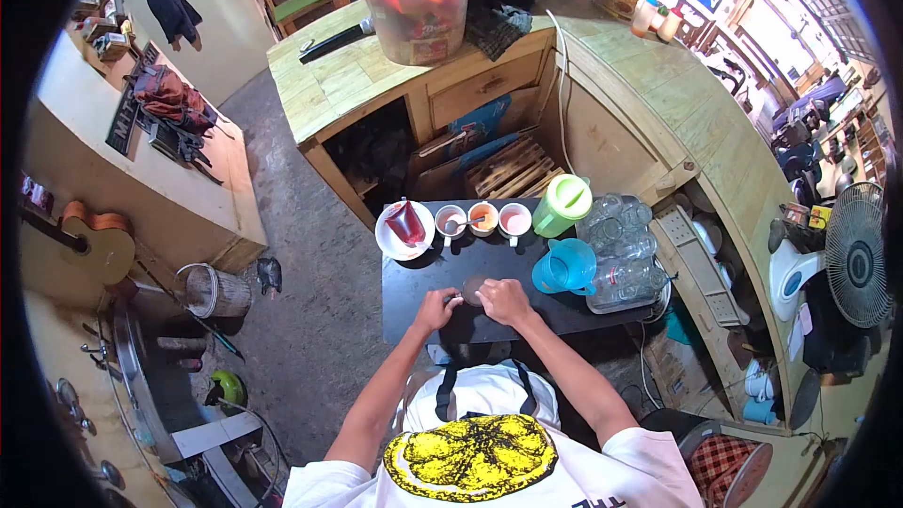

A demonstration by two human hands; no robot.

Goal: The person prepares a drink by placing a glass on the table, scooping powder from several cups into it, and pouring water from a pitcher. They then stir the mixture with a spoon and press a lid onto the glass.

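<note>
Both my hands meet over the near part of a dark low table (414, 296). Between them is a small round brownish thing (473, 289), too small to make out clearly. My left hand (438, 307) has its fingers closed at its left side, and my right hand (503, 301) pinches its right side. Beyond them stand a white bowl (383, 236) with a red packet (406, 225), and three cups: one (451, 222) with a spoon, a middle one (483, 218) with orange contents and a right one (515, 219).
Right of the cups are a green lidded pitcher (562, 206), a blue jug (564, 266) and several clear glasses (621, 245). Behind rises a wooden counter (329, 85) with a pink-lidded tub (415, 9). A fan (854, 249) stands far right; a bucket (214, 292) is on the left floor.
</note>
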